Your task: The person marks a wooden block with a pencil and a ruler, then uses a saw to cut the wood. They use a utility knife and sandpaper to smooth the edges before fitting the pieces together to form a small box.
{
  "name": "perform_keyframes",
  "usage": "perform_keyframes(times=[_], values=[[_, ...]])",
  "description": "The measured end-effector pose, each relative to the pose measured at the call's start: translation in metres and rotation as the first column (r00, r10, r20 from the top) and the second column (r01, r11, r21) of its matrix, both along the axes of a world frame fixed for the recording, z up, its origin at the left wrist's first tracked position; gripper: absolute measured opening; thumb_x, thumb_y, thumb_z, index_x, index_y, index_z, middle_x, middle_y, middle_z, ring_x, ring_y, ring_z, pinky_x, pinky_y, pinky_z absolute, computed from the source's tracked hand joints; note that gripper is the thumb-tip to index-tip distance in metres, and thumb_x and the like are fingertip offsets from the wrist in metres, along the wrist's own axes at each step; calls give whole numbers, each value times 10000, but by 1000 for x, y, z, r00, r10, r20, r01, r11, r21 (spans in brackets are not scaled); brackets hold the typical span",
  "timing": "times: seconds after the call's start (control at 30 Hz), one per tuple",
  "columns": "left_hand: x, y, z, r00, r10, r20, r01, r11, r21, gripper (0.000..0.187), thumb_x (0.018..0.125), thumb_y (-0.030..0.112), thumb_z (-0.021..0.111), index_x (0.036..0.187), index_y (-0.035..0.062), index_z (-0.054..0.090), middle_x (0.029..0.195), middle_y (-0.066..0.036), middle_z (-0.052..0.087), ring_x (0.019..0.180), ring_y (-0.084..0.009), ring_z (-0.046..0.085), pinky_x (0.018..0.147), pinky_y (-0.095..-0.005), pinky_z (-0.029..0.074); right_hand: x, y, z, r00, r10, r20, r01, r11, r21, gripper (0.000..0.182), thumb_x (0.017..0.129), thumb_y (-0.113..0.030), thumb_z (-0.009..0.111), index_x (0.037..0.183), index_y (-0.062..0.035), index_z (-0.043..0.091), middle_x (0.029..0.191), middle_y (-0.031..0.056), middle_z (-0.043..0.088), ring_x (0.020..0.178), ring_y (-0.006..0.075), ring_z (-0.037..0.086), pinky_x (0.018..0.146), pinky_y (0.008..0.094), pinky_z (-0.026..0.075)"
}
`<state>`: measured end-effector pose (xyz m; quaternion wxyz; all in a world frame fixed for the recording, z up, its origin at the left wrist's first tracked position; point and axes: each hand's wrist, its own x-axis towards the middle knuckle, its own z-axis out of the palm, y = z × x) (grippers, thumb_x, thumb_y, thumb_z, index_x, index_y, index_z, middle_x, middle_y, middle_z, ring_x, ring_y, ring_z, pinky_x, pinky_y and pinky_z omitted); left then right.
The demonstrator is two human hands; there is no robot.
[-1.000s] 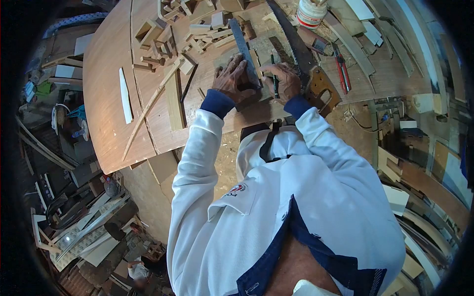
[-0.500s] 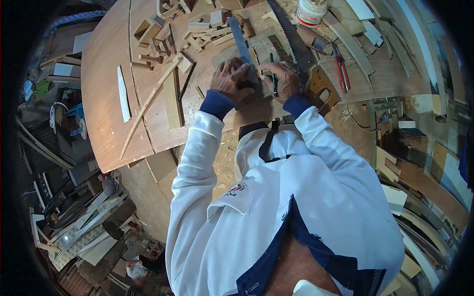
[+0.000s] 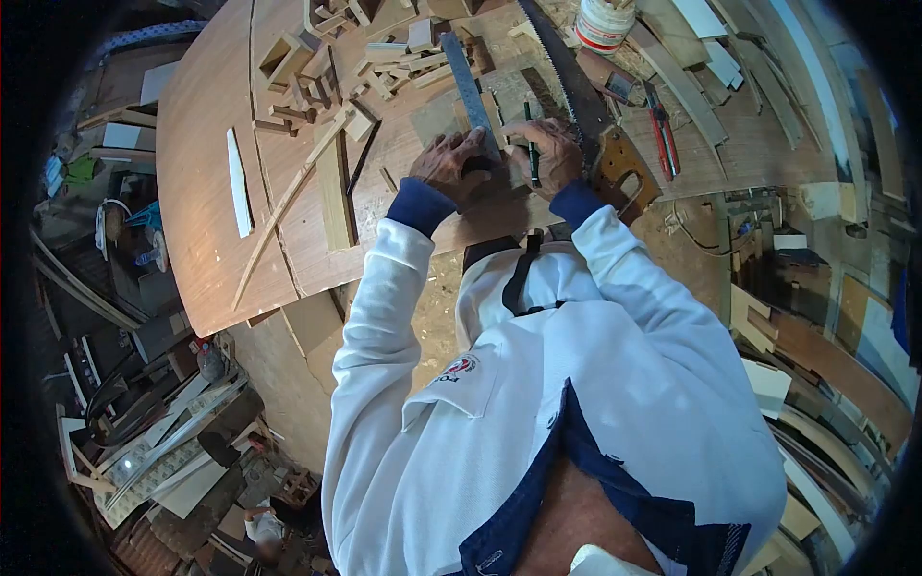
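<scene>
My right hand point(image 3: 552, 156) is closed around a dark green pencil point(image 3: 530, 134), held nearly upright with its tip toward the bench's far side. To its left, my left hand point(image 3: 447, 163) has its fingers curled on the near part of a flat blue-grey metal ruler point(image 3: 463, 79). The ruler lies slantwise across a thin board point(image 3: 437, 115) on the bench; whether it belongs to a square is hidden by the hand. A handsaw point(image 3: 567, 67) with a wooden handle point(image 3: 624, 173) lies just right of my right hand.
Small wood offcuts point(image 3: 389, 62) and little frames point(image 3: 286, 60) are piled on the wooden workbench point(image 3: 206, 173). A long thin strip point(image 3: 288, 211) lies at left. Red-handled pliers point(image 3: 663, 134), a white tub point(image 3: 605, 24) and curved wood pieces point(image 3: 682, 82) are on the right.
My left hand has drawn back slightly toward me and down the ruler, so more of the blade shows. The ruler has shifted a little. My right hand stays nearly still with the pencil.
</scene>
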<state>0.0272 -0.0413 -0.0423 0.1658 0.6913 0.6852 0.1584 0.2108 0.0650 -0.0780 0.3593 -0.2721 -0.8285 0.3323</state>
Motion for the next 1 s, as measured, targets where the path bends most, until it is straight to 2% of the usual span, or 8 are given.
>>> perform_keyframes(times=[0.17,0.27,0.37,0.43,0.53,0.67,0.83,1.0], values=[[-6,-5,-8,1000,-13,21,12,1000,18,629,746,327,696,1293,82,508,1111,-163,574,1029,-369,521,927,-404,433,1,-1,2,1000,-6,-9,6,1000,-11,209,774,-131,633,982,-150,645,970,97,660,902,334,604,799,416,492],[-5,-5,-4,1000,-1,17,1,999,33,645,733,358,705,1307,137,508,1203,-151,524,1092,-372,481,939,-456,414,0,-2,1,1000,-3,-11,3,1000,-24,220,768,-128,637,987,-148,644,969,97,658,913,333,601,809,417,488],[-4,-5,3,991,35,-130,-38,999,-27,693,703,407,721,1331,224,494,1336,-152,424,1224,-401,383,978,-523,367,0,-1,0,1000,0,-3,0,999,-34,233,764,-117,639,995,-148,644,974,100,653,926,333,595,817,415,485],[-6,-4,-2,981,34,-193,-23,998,54,738,669,445,736,1342,283,480,1443,-161,304,1340,-423,237,1031,-567,302,-1,-2,0,1000,4,8,-4,999,-37,239,762,-111,640,998,-148,644,978,102,650,931,333,592,818,413,484],[-4,-2,5,980,33,-197,-31,999,14,738,660,372,762,1341,292,488,1454,-188,317,1358,-444,224,1090,-514,262,0,-2,-1,1000,0,-12,0,999,-41,250,758,-100,642,1004,-145,644,986,103,646,929,336,586,818,412,482],[-12,6,0,996,-29,-85,32,999,36,788,650,374,768,1363,243,457,1479,-189,283,1375,-446,194,1104,-513,241,-1,0,-4,1000,4,-13,-4,1000,-26,242,763,-112,639,1001,-156,647,973,97,649,925,336,585,808,409,484],[-14,8,-1,996,76,53,-76,997,-2,964,601,411,802,1400,99,363,1478,-169,294,1382,-412,207,1116,-507,229,0,-1,-1,1000,2,-8,-2,999,-44,231,767,-138,636,996,-169,649,950,98,652,927,330,586,791,411,487],[-14,8,0,996,64,-65,-67,997,-45,983,588,435,809,1400,103,367,1484,-138,297,1394,-381,198,1119,-506,226,-1,-1,1,1000,1,-8,-1,999,-53,233,764,-139,639,994,-171,652,943,101,654,918,336,585,787,417,485]])
